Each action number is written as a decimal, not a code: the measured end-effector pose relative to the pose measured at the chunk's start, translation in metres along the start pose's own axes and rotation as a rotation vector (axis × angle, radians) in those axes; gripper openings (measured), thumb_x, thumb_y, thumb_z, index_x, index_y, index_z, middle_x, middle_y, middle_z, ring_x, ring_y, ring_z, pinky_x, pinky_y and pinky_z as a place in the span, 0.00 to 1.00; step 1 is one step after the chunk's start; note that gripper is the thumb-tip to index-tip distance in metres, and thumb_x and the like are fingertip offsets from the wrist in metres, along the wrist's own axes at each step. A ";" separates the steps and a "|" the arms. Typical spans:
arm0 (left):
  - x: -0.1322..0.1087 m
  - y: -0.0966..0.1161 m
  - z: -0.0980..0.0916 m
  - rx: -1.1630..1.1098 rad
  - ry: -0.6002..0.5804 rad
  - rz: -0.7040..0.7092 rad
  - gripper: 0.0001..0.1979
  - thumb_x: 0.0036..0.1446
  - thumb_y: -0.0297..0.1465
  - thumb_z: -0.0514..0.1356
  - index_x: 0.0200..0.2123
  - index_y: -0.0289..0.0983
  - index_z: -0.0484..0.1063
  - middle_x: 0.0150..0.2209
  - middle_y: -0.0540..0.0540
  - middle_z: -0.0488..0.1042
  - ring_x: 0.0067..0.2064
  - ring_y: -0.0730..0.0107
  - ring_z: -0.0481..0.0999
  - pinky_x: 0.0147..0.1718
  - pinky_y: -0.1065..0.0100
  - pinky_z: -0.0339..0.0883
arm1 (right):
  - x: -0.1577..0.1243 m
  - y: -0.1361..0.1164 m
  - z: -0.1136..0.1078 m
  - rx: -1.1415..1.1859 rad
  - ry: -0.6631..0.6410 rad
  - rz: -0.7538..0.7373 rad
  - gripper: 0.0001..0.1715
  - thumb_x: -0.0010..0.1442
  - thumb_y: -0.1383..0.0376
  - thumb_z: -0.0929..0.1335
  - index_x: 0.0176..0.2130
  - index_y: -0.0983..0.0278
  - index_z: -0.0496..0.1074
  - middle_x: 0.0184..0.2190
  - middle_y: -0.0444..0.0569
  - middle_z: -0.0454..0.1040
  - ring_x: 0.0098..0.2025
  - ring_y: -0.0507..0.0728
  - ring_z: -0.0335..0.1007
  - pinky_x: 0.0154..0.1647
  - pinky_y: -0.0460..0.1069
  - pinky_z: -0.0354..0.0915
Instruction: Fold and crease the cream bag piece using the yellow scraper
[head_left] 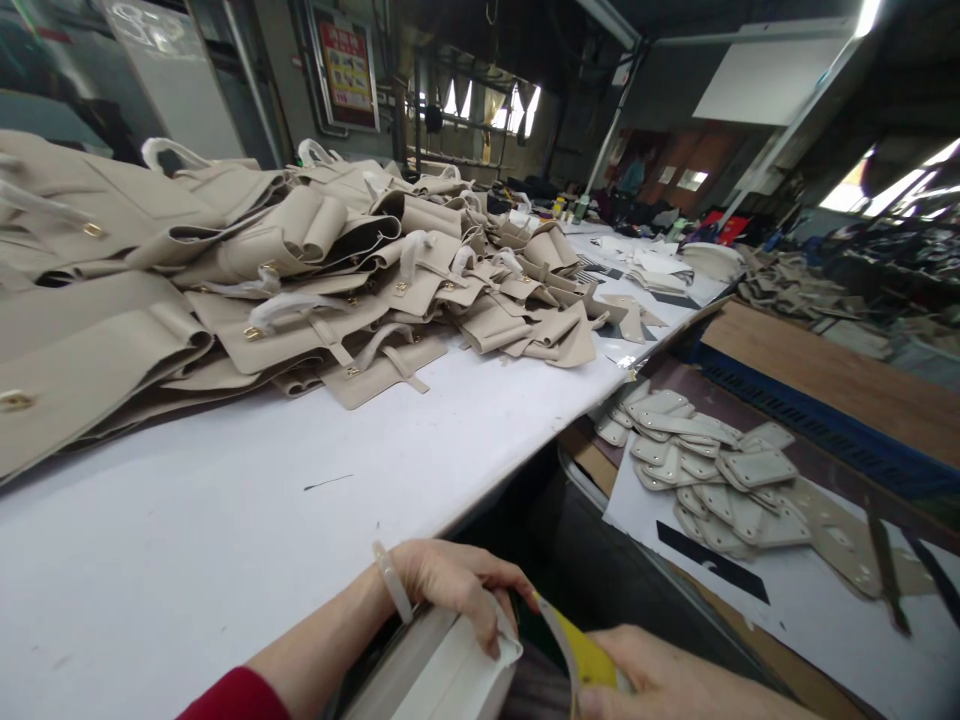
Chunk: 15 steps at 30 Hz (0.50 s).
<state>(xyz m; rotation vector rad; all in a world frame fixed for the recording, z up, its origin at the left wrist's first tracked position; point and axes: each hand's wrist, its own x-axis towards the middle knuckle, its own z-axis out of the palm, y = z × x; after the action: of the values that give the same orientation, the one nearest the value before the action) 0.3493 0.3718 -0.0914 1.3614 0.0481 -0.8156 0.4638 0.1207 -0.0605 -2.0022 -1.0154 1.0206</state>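
At the bottom of the view my left hand [454, 580] curls over the end of a long off-white folded piece [457, 665], its thumb pressed on top. One finger of that hand reaches to the tip of a curved yellow strip-like thing [581, 645] with a pale edge. My right hand [637, 675] is closed round the lower part of this yellow thing; its exact kind is unclear. The lower ends of both held things run out of view. A pale bangle circles my left wrist.
Beige leather-like bag pieces [300, 260] with wrapped handles and gold fittings are heaped across the white table [247, 540]. On a lower surface at right lie stacked light grey tabs [705, 470], a black strip [712, 562] and a dark narrow tool [887, 570]. A dark gap separates the surfaces.
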 end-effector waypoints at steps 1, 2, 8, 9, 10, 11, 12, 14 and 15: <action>0.000 0.000 0.000 0.000 0.004 -0.014 0.41 0.30 0.31 0.70 0.55 0.41 0.72 0.39 0.49 0.76 0.46 0.53 0.75 0.50 0.55 0.67 | 0.005 -0.009 0.004 -0.040 -0.189 0.060 0.09 0.57 0.60 0.72 0.31 0.63 0.79 0.24 0.40 0.74 0.23 0.47 0.66 0.19 0.39 0.56; 0.000 0.000 -0.001 0.008 0.008 -0.027 0.43 0.29 0.31 0.71 0.56 0.41 0.71 0.40 0.48 0.76 0.47 0.52 0.74 0.50 0.56 0.67 | 0.012 -0.016 0.006 -0.074 -0.363 0.119 0.11 0.60 0.58 0.69 0.35 0.63 0.79 0.28 0.41 0.75 0.26 0.47 0.66 0.22 0.39 0.57; -0.004 0.006 -0.001 0.189 0.074 -0.017 0.45 0.34 0.39 0.72 0.60 0.39 0.68 0.45 0.44 0.76 0.49 0.51 0.74 0.48 0.58 0.69 | 0.032 -0.028 0.016 -0.150 -0.437 0.189 0.20 0.65 0.53 0.65 0.38 0.66 0.76 0.28 0.43 0.71 0.26 0.48 0.62 0.23 0.42 0.54; -0.004 0.007 -0.001 0.205 0.081 -0.013 0.46 0.34 0.40 0.72 0.60 0.38 0.68 0.45 0.43 0.76 0.48 0.50 0.74 0.47 0.58 0.70 | 0.032 -0.028 0.017 -0.129 -0.446 0.194 0.21 0.65 0.52 0.65 0.38 0.66 0.76 0.28 0.43 0.70 0.26 0.48 0.61 0.23 0.42 0.53; -0.004 0.008 0.000 0.216 0.085 -0.013 0.47 0.34 0.42 0.71 0.60 0.37 0.67 0.45 0.43 0.76 0.48 0.50 0.74 0.47 0.59 0.70 | 0.032 -0.027 0.018 -0.104 -0.453 0.196 0.21 0.65 0.52 0.64 0.38 0.66 0.76 0.28 0.43 0.70 0.26 0.48 0.61 0.23 0.42 0.53; -0.005 0.009 0.000 0.222 0.088 -0.014 0.47 0.34 0.42 0.71 0.61 0.36 0.67 0.46 0.42 0.76 0.48 0.50 0.74 0.47 0.58 0.70 | 0.032 -0.027 0.019 -0.080 -0.461 0.196 0.21 0.65 0.52 0.64 0.39 0.67 0.76 0.28 0.43 0.69 0.26 0.48 0.60 0.23 0.42 0.53; -0.005 0.010 0.000 0.228 0.091 -0.018 0.48 0.34 0.43 0.71 0.61 0.36 0.66 0.46 0.42 0.76 0.49 0.49 0.74 0.47 0.58 0.70 | 0.031 -0.028 0.020 -0.063 -0.464 0.199 0.22 0.65 0.52 0.64 0.39 0.67 0.76 0.28 0.43 0.69 0.26 0.48 0.59 0.23 0.42 0.53; -0.006 0.012 0.000 0.251 0.095 -0.027 0.48 0.35 0.44 0.70 0.61 0.35 0.66 0.47 0.41 0.76 0.49 0.48 0.74 0.48 0.57 0.70 | 0.032 -0.031 0.022 -0.039 -0.461 0.212 0.23 0.65 0.51 0.64 0.39 0.67 0.76 0.28 0.43 0.68 0.26 0.48 0.59 0.23 0.42 0.53; -0.007 0.013 0.000 0.262 0.099 -0.030 0.47 0.36 0.45 0.69 0.61 0.35 0.66 0.48 0.40 0.76 0.50 0.48 0.74 0.48 0.57 0.69 | 0.032 -0.033 0.023 -0.030 -0.459 0.220 0.23 0.65 0.51 0.64 0.39 0.67 0.76 0.28 0.43 0.67 0.26 0.48 0.58 0.23 0.42 0.53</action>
<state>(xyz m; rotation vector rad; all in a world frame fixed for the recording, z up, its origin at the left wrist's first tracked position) 0.3513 0.3744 -0.0770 1.6519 0.0405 -0.7992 0.4459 0.1683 -0.0559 -1.9787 -1.0561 1.6468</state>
